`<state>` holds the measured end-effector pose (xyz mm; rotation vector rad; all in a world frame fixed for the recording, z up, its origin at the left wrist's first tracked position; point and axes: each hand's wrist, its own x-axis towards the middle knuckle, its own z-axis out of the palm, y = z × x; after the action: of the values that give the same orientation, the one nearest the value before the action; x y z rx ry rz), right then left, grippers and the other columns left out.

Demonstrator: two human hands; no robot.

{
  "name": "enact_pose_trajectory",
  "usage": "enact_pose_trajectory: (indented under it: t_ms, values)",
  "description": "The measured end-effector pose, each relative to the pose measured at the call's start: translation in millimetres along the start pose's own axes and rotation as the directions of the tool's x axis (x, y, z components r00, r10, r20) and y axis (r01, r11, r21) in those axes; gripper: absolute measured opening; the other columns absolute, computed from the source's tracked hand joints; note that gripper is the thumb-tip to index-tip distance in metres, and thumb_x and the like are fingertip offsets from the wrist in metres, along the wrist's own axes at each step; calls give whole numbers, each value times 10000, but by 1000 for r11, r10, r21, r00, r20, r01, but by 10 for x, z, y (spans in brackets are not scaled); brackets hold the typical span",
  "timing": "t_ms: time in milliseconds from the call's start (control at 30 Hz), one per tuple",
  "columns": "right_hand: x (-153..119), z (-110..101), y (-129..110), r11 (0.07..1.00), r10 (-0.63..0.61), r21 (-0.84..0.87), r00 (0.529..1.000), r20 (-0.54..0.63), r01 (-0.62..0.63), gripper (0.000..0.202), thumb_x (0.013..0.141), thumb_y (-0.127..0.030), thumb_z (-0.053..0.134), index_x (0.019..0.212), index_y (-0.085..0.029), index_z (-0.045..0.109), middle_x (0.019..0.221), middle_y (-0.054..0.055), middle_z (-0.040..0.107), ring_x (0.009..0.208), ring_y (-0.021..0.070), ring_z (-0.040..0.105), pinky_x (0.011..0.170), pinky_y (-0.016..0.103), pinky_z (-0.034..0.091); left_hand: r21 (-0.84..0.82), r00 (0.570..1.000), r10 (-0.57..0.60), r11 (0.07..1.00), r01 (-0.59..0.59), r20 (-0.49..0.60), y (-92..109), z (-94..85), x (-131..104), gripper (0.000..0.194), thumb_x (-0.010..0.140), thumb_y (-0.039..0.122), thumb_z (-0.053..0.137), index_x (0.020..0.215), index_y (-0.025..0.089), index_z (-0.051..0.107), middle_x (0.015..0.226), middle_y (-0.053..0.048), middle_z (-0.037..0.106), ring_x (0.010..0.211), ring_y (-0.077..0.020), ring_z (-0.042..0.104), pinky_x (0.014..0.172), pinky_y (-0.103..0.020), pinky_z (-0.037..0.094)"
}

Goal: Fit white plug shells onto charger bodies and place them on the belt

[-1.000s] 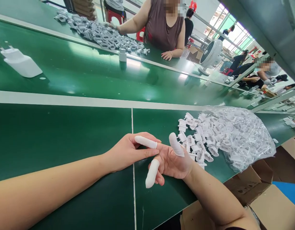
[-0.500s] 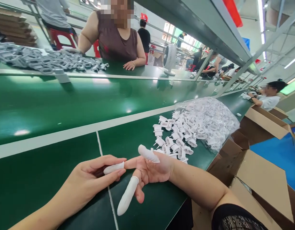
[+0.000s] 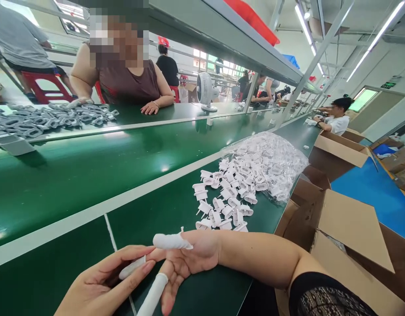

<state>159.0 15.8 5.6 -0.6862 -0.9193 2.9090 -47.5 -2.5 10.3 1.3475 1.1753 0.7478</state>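
My left hand [image 3: 97, 283] is closed, its thumb and fingers pinching a white finger cot [image 3: 133, 267] that sits over one fingertip of my right hand. Palm up, my right hand [image 3: 200, 251] has its fingers spread and grips nothing. Another white cot [image 3: 171, 241] covers its thumb, with a wrinkled lower edge. A third cot [image 3: 153, 294] sheathes a further finger pointing down toward the picture's bottom edge. Beyond my right hand lies a heap of white plastic plug-like pieces [image 3: 229, 193], some spilling from a clear plastic bag [image 3: 283, 166].
A green conveyor belt [image 3: 123, 162] runs past my table's white edge strip. Across it, a co-worker's hand [image 3: 150, 108] rests near grey ring-shaped parts [image 3: 57, 119] and a fan [image 3: 205, 90]. Open cardboard boxes [image 3: 350, 224] stand to my right. A metal shelf [image 3: 222, 33] hangs overhead.
The view has swung to the right, so the scene sits further left. Both hands appear lower and further left, my left hand still pinching the same finger cot.
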Motion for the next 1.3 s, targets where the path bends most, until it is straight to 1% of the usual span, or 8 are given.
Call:
enact_pose_trajectory:
  t_ms: [100,200,367,633,833,1067,1167,1300]
  values:
    - [-80,69,57,990,-135,-40,988,-80,132,885,1042,-510,-105,1229,0,593,744,165,751,721,212,746,822,331,524,28,996,-1,1000,-2,91,123,-17,-12,464,618,641,864,897,274,819,964,-39,813,838,-264,776,712,-226,644]
    - [-138,138,102,975,-216,-69,971,-99,210,822,1065,-500,-38,1228,-13,603,735,139,755,694,194,734,825,318,512,16,998,39,999,-39,54,212,9,-73,432,662,614,851,903,258,803,958,-50,803,834,-248,764,711,-227,629]
    - [-127,197,158,972,-228,-80,966,-120,220,755,1075,-471,58,1028,-42,677,688,123,737,659,181,720,808,302,494,19,992,127,992,-127,12,201,48,-133,414,721,609,807,855,220,753,890,-68,767,768,-231,725,666,-265,609]
    - [-119,286,195,956,-291,-43,929,-230,289,643,1052,-490,206,1012,-61,684,680,117,741,613,192,700,793,333,493,-23,991,112,994,-111,68,237,51,-163,302,810,509,758,905,223,735,836,-30,726,734,-171,647,677,-234,539]
    - [-243,406,111,916,-391,-41,861,-325,400,575,1046,-464,299,1162,-61,692,686,83,741,613,161,698,778,304,495,-71,993,102,993,-98,56,252,56,-133,314,792,489,785,935,217,722,889,-42,733,804,-196,677,741,-271,548]
    - [-259,517,80,884,-462,-119,811,-358,452,656,771,-619,715,1167,-96,723,743,76,754,636,152,676,734,299,500,-52,992,107,993,-103,72,221,54,-109,370,794,513,779,1013,218,738,1019,-85,759,922,-255,711,852,-358,574]
    - [-227,570,69,845,-527,-188,716,-459,501,630,705,-566,806,1127,-104,733,755,61,748,613,117,646,685,261,482,-27,983,146,989,-144,107,148,29,-67,392,828,510,751,1078,211,712,972,-79,742,850,-225,700,801,-344,590]
    - [-237,561,52,726,-679,-471,413,-607,500,594,708,-417,845,1212,-146,682,595,-47,664,515,90,577,570,216,431,-33,967,231,973,-229,105,92,14,-23,453,876,423,716,1260,210,604,996,-67,712,798,-174,672,768,-311,592]
